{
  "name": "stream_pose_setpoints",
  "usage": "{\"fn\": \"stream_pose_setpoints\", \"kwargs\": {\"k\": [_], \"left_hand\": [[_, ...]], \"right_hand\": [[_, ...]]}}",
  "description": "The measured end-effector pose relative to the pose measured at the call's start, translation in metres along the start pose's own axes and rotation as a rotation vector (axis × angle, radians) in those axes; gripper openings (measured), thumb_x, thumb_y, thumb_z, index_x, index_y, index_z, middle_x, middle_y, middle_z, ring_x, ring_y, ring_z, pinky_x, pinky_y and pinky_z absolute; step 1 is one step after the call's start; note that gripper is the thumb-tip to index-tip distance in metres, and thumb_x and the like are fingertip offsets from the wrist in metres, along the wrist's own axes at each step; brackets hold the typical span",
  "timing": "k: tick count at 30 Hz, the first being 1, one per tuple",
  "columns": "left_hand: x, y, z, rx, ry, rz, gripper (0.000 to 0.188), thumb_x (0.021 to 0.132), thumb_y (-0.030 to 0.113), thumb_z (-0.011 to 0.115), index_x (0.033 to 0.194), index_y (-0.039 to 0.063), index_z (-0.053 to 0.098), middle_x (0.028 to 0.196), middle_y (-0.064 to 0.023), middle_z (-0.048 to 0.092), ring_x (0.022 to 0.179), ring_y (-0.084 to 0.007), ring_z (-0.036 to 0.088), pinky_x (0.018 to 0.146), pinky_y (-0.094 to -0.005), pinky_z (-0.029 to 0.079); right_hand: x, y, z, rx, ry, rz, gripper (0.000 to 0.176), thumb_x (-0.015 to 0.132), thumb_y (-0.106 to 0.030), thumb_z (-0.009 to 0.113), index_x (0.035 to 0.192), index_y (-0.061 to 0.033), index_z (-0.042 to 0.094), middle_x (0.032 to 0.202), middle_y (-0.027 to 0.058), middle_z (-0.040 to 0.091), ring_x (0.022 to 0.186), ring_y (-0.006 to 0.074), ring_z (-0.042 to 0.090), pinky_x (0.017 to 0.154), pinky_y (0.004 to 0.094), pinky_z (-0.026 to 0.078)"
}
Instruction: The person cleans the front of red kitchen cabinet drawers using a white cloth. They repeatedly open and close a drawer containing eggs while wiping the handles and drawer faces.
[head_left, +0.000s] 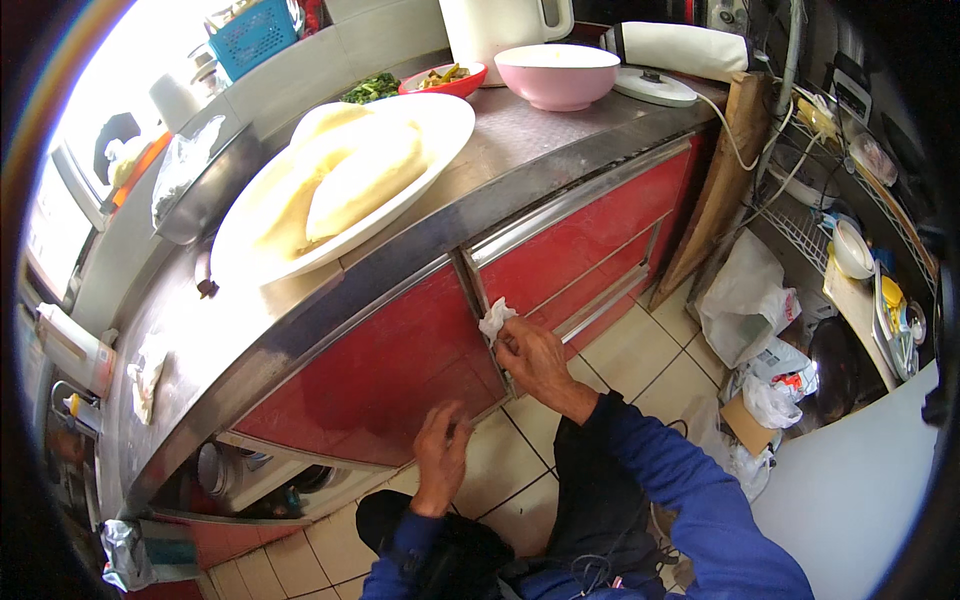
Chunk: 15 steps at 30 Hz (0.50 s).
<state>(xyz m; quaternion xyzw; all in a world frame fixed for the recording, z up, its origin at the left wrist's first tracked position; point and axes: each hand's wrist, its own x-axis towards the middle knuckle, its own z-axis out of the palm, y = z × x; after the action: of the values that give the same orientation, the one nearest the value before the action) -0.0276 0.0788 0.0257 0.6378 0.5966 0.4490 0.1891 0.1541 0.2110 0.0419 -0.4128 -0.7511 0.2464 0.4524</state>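
A crumpled white tissue (496, 318) sticks out from the fingertips of my right hand (538, 363), which pinches it in front of the red cabinet doors (577, 240). My left hand (441, 454) is lower and to the left, slightly blurred, with bent fingers and nothing visible in it. Above both hands, a large white oval platter (450, 142) rests on the steel countertop (517, 135). Thick, pale yellow pieces that look like dough (367, 180) lie on the platter, overexposed by the window light.
Behind the platter stand a red dish of food (474, 81), a pink bowl (556, 81) and a white lid (654, 88). A steel basin (202, 195) leans at the left. A wooden board (709, 202), plastic bags (742, 292) and a wire shelf (799, 232) crowd the right side.
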Motion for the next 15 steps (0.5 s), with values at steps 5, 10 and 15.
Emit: {"fn": "stream_pose_setpoints", "kwargs": {"k": [5, 10, 15], "left_hand": [[0.055, 0.023, 0.050, -0.133, 0.008, -0.084, 0.045, 0.096, 0.018, 0.062, 0.136, -0.001, 0.054, 0.128, -0.0210, 0.062, 0.114, -0.0295, 0.063, 0.097, -0.0389, 0.050], [0.068, 0.021, 0.064, -0.130, 0.117, -0.199, 0.040, 0.096, 0.019, 0.063, 0.130, -0.002, 0.056, 0.118, -0.0197, 0.066, 0.106, -0.0293, 0.065, 0.091, -0.0390, 0.051], [0.085, 0.002, 0.085, -0.244, 0.365, -0.190, 0.032, 0.092, 0.018, 0.068, 0.118, -0.001, 0.063, 0.102, -0.0195, 0.071, 0.095, -0.0311, 0.071, 0.081, -0.0396, 0.053]], "right_hand": [[-0.001, -0.003, 0.009, 0.085, 0.012, -0.029, 0.012, 0.089, -0.007, 0.064, 0.097, 0.0001, 0.061, 0.084, 0.0171, 0.067, 0.074, 0.0333, 0.068, 0.063, 0.0416, 0.051], [-0.001, 0.004, 0.005, 0.219, -0.069, -0.004, 0.019, 0.093, -0.007, 0.059, 0.110, 0.0013, 0.063, 0.088, 0.0182, 0.069, 0.078, 0.0327, 0.070, 0.066, 0.0402, 0.053], [-0.011, 0.006, 0.011, 0.163, -0.135, -0.023, 0.030, 0.094, -0.005, 0.056, 0.123, 0.0014, 0.059, 0.103, 0.0180, 0.068, 0.091, 0.0310, 0.070, 0.076, 0.0367, 0.055]]}}
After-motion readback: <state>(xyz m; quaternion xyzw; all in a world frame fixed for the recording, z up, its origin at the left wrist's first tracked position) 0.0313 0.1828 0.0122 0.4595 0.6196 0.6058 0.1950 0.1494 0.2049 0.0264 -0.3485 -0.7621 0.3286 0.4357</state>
